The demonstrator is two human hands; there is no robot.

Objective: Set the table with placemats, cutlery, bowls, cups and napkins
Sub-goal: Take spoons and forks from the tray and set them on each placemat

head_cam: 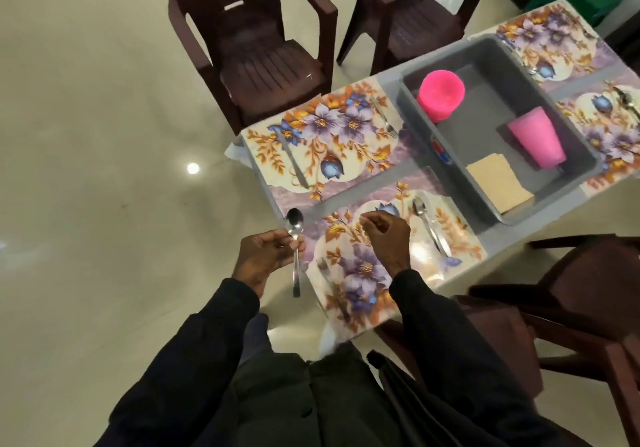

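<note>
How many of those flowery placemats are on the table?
4 placemats: one below the right hand, one beyond it facing a chair, two past the grey tub: one at the far corner, one at the right edge. The tub may hide others.

Home dining area, plastic chairs (256,45), floral placemats (322,138) (tiled floor (86,135))
</note>
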